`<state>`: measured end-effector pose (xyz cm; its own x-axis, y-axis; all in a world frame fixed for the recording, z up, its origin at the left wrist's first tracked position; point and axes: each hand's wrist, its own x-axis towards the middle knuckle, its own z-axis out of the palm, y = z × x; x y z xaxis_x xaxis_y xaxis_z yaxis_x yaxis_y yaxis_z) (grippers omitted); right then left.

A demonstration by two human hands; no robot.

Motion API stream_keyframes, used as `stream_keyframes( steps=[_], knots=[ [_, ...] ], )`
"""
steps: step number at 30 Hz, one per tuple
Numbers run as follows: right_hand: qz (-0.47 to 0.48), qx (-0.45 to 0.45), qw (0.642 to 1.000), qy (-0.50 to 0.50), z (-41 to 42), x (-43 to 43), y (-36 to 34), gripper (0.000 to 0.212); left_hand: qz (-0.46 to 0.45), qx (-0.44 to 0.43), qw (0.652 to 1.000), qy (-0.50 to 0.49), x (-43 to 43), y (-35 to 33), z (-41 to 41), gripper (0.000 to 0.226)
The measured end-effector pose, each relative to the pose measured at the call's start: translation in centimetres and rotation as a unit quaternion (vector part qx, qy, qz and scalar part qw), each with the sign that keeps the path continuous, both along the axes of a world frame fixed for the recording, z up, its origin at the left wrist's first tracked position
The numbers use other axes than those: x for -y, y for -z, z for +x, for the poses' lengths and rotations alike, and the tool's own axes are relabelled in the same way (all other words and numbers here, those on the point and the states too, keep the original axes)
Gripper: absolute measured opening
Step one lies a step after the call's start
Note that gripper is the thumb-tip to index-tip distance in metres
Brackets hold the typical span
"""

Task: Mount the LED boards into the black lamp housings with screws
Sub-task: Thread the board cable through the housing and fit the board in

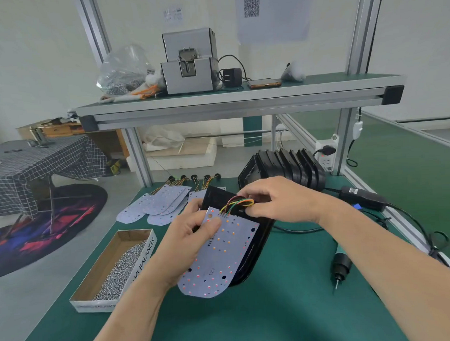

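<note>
- The LED board [222,257] is gripped in the left hand [193,237], thumb on top.
- Its wires [235,203] are seemingly pinched by the right hand [278,201], fingers [255,193] curled, over the black housing [259,243].

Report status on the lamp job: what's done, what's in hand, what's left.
Done: no finished lamp shows. In hand: the left hand holds one LED board over a black housing, while the right hand pinches its wires. Left: screwing it down, since the screwdriver lies on the mat and the screws sit in their box; then the loose boards and stacked housings behind.
</note>
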<state>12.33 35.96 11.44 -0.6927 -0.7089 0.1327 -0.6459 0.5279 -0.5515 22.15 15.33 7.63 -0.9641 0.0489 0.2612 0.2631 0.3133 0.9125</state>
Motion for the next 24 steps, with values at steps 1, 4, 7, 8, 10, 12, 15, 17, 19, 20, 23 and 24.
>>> stream_keyframes(
  steps=[1, 4, 7, 8, 10, 12, 15, 17, 19, 20, 23, 24],
  knots=[
    [0.011, -0.033, 0.999, 0.004, 0.1, 0.1, 0.2, 0.012, -0.010, 0.004, 1.000, -0.003, 0.0, 0.1, 0.1, 0.046],
    [0.026, -0.159, 0.986, 0.043, 0.5, 1.2, 1.6, 0.009, -0.047, -0.001, 0.999, -0.012, -0.5, 0.3, 0.6, 0.043],
    [0.000, -0.210, 0.973, 0.098, 1.0, 1.9, 2.4, 0.012, -0.050, -0.034, 0.998, -0.010, -0.7, 0.3, 0.7, 0.045],
    [-0.006, -0.208, 0.972, 0.105, 1.0, 2.0, 2.5, 0.016, -0.059, -0.041, 0.997, -0.009, -0.7, 0.3, 0.7, 0.045],
    [0.011, -0.184, 0.976, 0.119, 0.9, 2.1, 2.4, 0.021, -0.071, -0.044, 0.997, 0.000, -0.6, 0.5, 0.7, 0.047],
    [0.060, -0.146, 0.982, 0.105, 0.6, 2.0, 2.1, 0.020, -0.065, -0.042, 0.997, 0.015, -0.6, 0.7, 0.8, 0.050],
    [0.019, 0.078, 0.997, 0.000, -0.3, 0.4, 2.0, 0.025, -0.037, -0.019, 0.999, 0.028, -0.3, 1.2, 0.6, 0.056],
    [-0.084, 0.298, 0.949, -0.064, -0.6, -1.1, 2.1, 0.039, 0.017, 0.005, 0.999, 0.026, 0.2, 1.3, 0.3, 0.048],
    [-0.185, 0.393, 0.897, -0.081, -0.7, -1.7, 2.6, 0.038, 0.083, 0.030, 0.996, 0.028, 0.5, 1.2, 0.2, 0.043],
    [-0.226, 0.407, 0.882, -0.071, -0.7, -1.6, 3.0, 0.046, 0.119, 0.045, 0.991, 0.027, 0.5, 1.2, 0.2, 0.045],
    [-0.257, 0.350, 0.900, 0.010, -0.7, -0.8, 4.4, 0.083, 0.195, 0.089, 0.977, 0.005, 0.5, 1.2, 0.2, 0.050],
    [-0.238, 0.311, 0.919, 0.042, -0.7, -0.5, 4.8, 0.085, 0.195, 0.099, 0.976, -0.003, 0.5, 1.1, 0.2, 0.047]
  ],
)
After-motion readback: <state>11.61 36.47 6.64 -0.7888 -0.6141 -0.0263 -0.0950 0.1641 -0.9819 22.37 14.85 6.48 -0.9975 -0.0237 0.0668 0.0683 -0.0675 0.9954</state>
